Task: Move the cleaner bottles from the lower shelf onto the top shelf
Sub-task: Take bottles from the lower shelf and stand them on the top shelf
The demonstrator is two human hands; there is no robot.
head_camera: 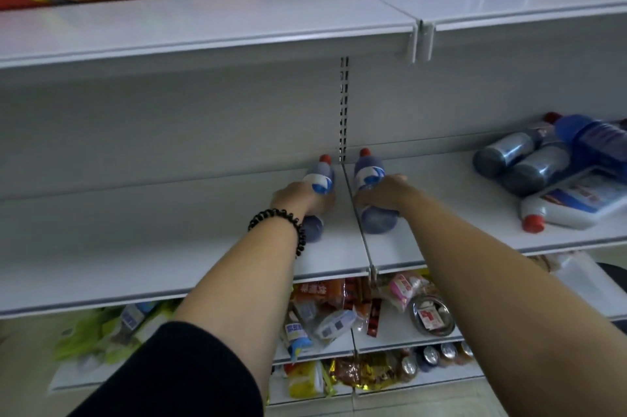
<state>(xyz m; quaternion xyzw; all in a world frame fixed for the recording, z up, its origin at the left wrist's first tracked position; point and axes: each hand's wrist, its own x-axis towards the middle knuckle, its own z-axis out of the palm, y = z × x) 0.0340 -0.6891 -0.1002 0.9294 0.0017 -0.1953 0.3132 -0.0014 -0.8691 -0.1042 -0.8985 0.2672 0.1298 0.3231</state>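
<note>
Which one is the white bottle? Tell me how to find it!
Follow the lower shelf to its right end, where a pile of dark bottles lies on its side. The white bottle lies at the pile's front edge; it alone is pale, with a blue label and red cap.

Dim, flat indoor light with a cool grey cast. The top shelf (203,26) throws a soft shadow over the back panel (169,117) beneath it. Wide-angle distortion bows the shelf edges. The heaped cleaner bottles (532,175) at right and the packets (305,379) lowest down are blurred.
</note>
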